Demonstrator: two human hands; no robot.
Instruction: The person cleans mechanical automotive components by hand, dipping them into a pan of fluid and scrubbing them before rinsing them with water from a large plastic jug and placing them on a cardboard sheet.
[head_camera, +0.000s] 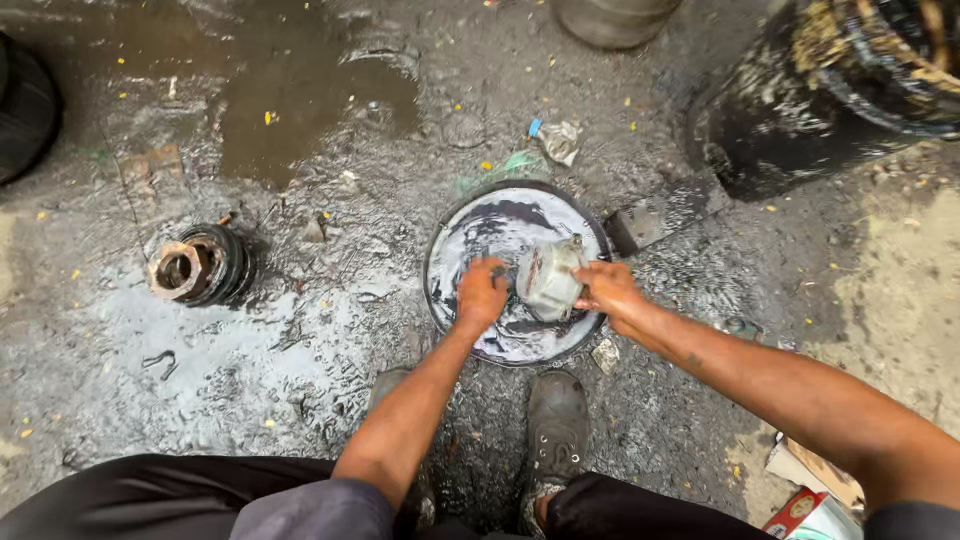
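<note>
The left hand (482, 292) and right hand (606, 288) meet over a round pan (470, 235) on the ground (330, 400), with a metal part (549, 278) between them. Well left of the left hand lies a ribbed ring part (203, 265). Beyond the right hand stands a drum (800, 110); a crumpled scrap (558, 140) lies past the pan, and shoes (556, 420) sit just behind the hands.

Oily wet ground (330, 400), round pan (440, 285), ribbed part (200, 265)
</note>
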